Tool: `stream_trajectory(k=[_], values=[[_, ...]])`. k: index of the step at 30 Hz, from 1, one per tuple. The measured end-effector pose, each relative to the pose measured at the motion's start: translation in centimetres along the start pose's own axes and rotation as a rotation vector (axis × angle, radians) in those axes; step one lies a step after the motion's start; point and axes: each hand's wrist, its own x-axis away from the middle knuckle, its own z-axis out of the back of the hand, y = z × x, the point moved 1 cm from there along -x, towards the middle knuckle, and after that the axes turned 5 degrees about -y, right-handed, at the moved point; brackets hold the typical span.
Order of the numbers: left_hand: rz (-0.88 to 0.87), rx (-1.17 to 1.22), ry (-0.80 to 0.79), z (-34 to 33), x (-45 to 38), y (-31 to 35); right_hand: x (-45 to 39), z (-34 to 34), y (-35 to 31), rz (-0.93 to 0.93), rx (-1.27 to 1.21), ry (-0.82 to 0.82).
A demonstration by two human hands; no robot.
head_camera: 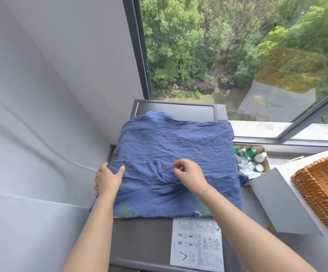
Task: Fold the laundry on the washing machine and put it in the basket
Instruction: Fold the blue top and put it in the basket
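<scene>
Two bare forearms rise from the bottom edge of the frame, with no sleeves in view. The right hand, centre frame, has a thin gold-toned chain bracelet with a small charm at the wrist. The left hand, centre-left, wears nothing visible.
</scene>
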Motion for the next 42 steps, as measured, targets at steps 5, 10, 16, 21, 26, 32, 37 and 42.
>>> stream_trajectory(k=[5,10,16,21,26,32,37,42], values=[[-0.082,0.187,-0.11,1.3,-3.3,-1.4,-3.1,-2.3,-3.5,-0.142,0.116,-0.097],[-0.3,0.12,-0.028,2.9,-4.3,-0.1,-4.7,-3.6,-5.0,-0.17,0.117,-0.097],[-0.468,0.406,-0.293,4.7,-4.2,2.3,-3.6,-2.8,-4.9,-0.113,-0.274,0.1],[-0.467,0.502,-0.417,5.5,-3.4,1.7,-1.1,-2.3,-4.1,-0.06,-0.555,0.057],[-0.448,0.429,-0.428,6.7,-1.3,-3.0,2.5,-4.6,-2.4,0.341,-0.224,0.012],[-0.477,0.115,-0.237,5.2,0.9,-8.3,5.9,-6.9,1.0,0.481,0.118,-0.098],[-0.611,0.045,0.025,4.2,3.4,-7.2,7.5,-6.3,0.5,0.492,0.16,0.098],[-0.846,-0.081,-0.01,0.7,5.4,-4.3,6.9,-9.0,-0.1,0.53,0.388,0.24]])
